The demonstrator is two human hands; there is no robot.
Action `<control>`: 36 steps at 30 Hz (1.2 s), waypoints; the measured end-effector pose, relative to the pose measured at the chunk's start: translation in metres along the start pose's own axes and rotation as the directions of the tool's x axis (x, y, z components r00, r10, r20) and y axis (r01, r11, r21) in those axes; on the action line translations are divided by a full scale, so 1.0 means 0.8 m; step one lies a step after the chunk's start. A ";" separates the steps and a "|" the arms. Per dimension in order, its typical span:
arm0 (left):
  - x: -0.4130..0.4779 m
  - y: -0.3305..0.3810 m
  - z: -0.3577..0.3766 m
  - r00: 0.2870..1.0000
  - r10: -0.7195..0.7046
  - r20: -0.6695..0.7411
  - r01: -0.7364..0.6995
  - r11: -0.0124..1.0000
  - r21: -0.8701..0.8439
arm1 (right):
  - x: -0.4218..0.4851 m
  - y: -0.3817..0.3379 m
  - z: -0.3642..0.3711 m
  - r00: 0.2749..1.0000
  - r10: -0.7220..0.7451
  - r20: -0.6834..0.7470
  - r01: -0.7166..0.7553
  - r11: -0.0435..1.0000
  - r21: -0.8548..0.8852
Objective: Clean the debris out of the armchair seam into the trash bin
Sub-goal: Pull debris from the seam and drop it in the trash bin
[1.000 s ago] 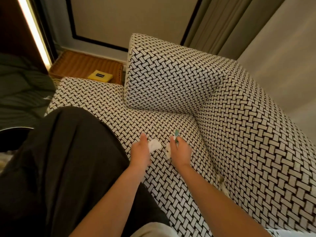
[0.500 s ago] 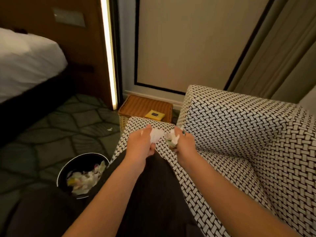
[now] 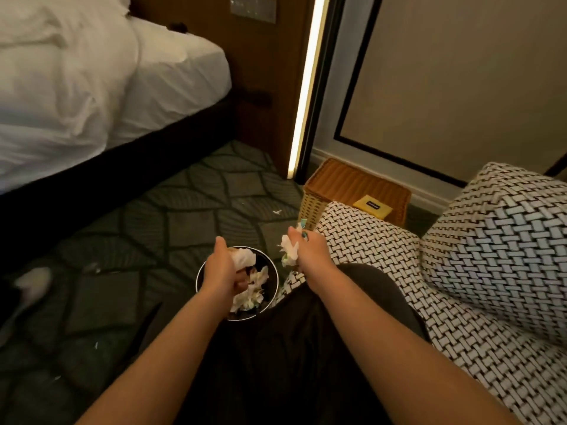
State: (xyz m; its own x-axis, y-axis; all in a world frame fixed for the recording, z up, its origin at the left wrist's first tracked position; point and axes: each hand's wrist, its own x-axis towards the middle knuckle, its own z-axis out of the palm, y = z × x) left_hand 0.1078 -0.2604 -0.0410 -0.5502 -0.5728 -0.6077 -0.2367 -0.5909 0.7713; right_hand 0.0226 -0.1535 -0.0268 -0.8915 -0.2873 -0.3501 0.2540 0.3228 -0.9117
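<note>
My left hand [image 3: 221,271] grips a crumpled white tissue [image 3: 245,257] directly over the round black trash bin [image 3: 274,282] on the carpet. Crumpled paper [image 3: 250,297] lies inside the bin. My right hand [image 3: 311,251] holds a wad of white paper scraps [image 3: 290,251] with a bit of teal wrapper, just right of the bin's rim, above the armchair's front edge. The black-and-white woven armchair [image 3: 460,271] fills the right side. Its seam is out of sight.
A wicker basket [image 3: 343,185] with a yellow pad [image 3: 372,207] stands beside the armchair. A bed with white sheets [image 3: 92,87] is at the upper left. Small scraps [image 3: 277,211] lie on the patterned carpet. My dark-trousered leg [image 3: 291,348] is at the bottom.
My view swung left from the armchair seat to the floor. Both hands carried the debris from the seat toward the bin; the left hand now hangs over it.
</note>
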 end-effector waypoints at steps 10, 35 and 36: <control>0.109 -0.007 -0.025 0.997 0.076 -0.023 -0.062 0.925 0.374 | 0.105 0.058 0.079 0.944 0.325 0.054 -0.317 0.942 -0.113; 0.298 -0.037 -0.034 0.954 -0.271 0.131 -0.018 0.382 0.924 | 0.241 0.208 0.174 0.789 0.609 0.082 -0.566 0.773 -0.287; 0.299 -0.036 -0.035 0.950 -0.281 0.136 -0.027 0.361 0.932 | 0.246 0.215 0.176 0.779 0.617 0.111 -0.568 0.769 -0.294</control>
State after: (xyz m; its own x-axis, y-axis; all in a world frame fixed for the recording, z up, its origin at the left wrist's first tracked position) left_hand 0.0058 -0.3960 -0.2139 -0.5652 -0.3006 -0.7682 -0.8171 0.3321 0.4712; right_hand -0.0567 -0.2812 -0.2831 -0.4963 -0.1244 -0.8592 0.5911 0.6764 -0.4394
